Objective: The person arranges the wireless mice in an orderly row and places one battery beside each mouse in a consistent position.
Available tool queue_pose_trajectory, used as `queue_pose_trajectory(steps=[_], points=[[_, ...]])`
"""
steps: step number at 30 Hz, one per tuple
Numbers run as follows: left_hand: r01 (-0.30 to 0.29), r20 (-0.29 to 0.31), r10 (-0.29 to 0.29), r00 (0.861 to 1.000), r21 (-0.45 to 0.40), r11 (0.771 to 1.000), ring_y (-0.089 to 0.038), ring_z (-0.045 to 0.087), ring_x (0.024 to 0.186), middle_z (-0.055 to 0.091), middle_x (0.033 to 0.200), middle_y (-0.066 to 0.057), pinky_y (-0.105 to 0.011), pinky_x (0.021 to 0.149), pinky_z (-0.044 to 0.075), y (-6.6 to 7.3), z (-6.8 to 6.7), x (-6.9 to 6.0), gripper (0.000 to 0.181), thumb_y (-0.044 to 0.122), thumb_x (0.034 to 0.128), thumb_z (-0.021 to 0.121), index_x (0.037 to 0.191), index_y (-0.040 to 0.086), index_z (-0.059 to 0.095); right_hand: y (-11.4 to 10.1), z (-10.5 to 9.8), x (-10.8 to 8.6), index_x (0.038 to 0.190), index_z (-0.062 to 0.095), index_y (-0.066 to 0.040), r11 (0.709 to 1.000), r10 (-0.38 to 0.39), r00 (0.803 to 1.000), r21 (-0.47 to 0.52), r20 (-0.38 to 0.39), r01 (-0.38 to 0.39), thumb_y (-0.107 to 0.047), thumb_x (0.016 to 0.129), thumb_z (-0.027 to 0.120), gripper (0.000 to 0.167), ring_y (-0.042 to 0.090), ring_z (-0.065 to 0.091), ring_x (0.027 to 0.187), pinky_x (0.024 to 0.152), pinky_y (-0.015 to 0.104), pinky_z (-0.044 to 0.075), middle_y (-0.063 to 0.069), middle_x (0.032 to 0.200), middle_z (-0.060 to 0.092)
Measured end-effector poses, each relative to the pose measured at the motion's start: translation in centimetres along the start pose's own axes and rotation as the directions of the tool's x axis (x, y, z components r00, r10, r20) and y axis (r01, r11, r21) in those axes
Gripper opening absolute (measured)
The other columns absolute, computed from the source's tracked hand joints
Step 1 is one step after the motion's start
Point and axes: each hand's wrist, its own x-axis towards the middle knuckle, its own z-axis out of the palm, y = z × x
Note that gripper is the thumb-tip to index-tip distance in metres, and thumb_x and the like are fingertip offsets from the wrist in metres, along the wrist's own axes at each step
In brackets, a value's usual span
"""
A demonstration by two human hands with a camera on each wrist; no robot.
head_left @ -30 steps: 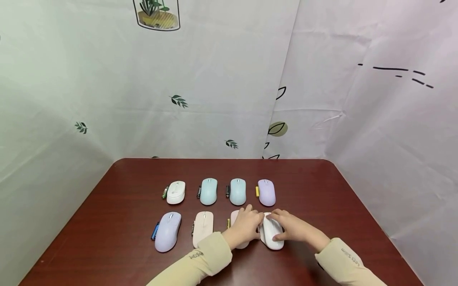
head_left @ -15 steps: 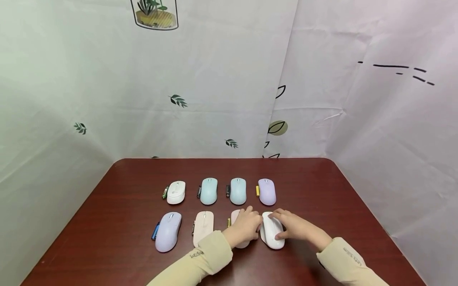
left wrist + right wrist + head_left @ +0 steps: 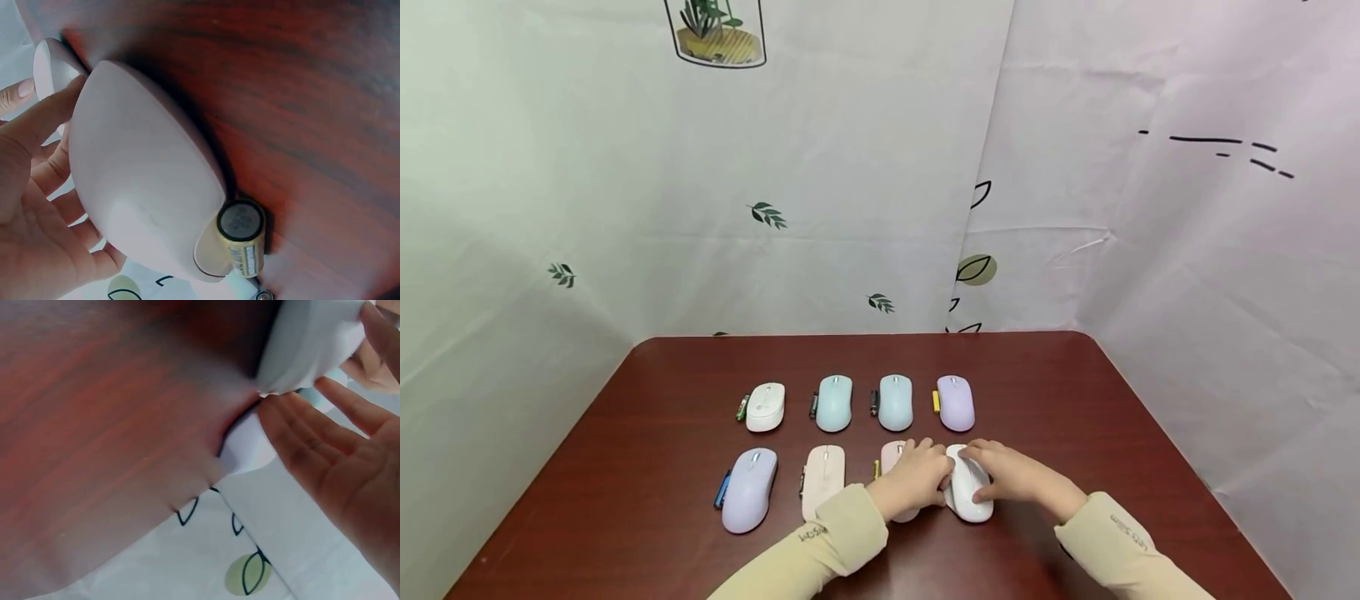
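Observation:
My right hand (image 3: 1018, 475) grips a white computer mouse (image 3: 967, 492) at the right end of the front row, thumb and fingers spread over its right side. In the right wrist view its fingertips meet one end of that white mouse (image 3: 306, 344). My left hand (image 3: 917, 477) lies across a pale pink mouse (image 3: 892, 454), its thumb and fingers bent at the white mouse's left side. Whether they pinch something there is hidden. The left wrist view shows the pink mouse (image 3: 137, 156) close up, with a gold battery (image 3: 244, 240) beside it.
On the dark red table (image 3: 625, 500) are a lavender mouse (image 3: 749, 492) and a beige mouse (image 3: 823, 479) in front. Behind stand a white mouse (image 3: 766, 407), two light blue mice (image 3: 834, 404) and a purple mouse (image 3: 956, 404), each with a battery at its left.
Both hands stay at the white mouse with only slight finger shifts. The left fingers drew a little away from it, then came back to its left edge. The head view has turned slightly.

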Motion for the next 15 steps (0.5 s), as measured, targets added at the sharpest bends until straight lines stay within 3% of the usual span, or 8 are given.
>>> queue_pose_trajectory(steps=[8, 11, 15], points=[[-0.033, -0.059, 0.034, 0.998, 0.02, 0.999, -0.007, 0.042, 0.074, 0.052, 0.077, 0.011, -0.022, 0.061, 0.026, -0.3, -0.3, 0.0, 0.025, 0.035, 0.0711, 0.079, 0.071, 0.023, 0.057, -0.5, -1.0, 0.3, 0.126, 0.051, 0.007, 0.998, 0.036, 0.998, 0.04, 0.056, -0.039, -0.015, 0.075, 0.077, 0.061, 0.044, 0.049, 0.115, 0.09, 0.053, 0.044, 0.026, 0.13, 0.048], [-0.05, -0.084, 0.051, 0.995, 0.01, 0.999, -0.006, 0.043, 0.075, 0.054, 0.08, 0.012, -0.02, 0.061, 0.026, -0.4, -0.5, -0.2, 0.022, 0.036, 0.0737, 0.078, 0.078, 0.025, 0.06, -0.3, -1.0, 0.2, 0.125, 0.052, 0.007, 1.0, 0.011, 0.999, 0.002, 0.034, -0.011, -0.017, 0.077, 0.075, 0.058, 0.041, 0.052, 0.112, 0.089, 0.051, 0.045, 0.022, 0.127, 0.052], [-0.059, -0.126, 0.057, 0.99, -0.01, 0.998, -0.006, 0.045, 0.077, 0.058, 0.084, 0.012, -0.02, 0.062, 0.028, -0.6, -1.3, -0.5, 0.02, 0.037, 0.0753, 0.077, 0.083, 0.025, 0.062, 0.3, -1.1, 0.3, 0.125, 0.053, 0.005, 0.998, -0.015, 0.999, -0.06, -0.051, 0.012, -0.018, 0.082, 0.071, 0.051, 0.037, 0.054, 0.11, 0.089, 0.049, 0.046, 0.019, 0.125, 0.054]])
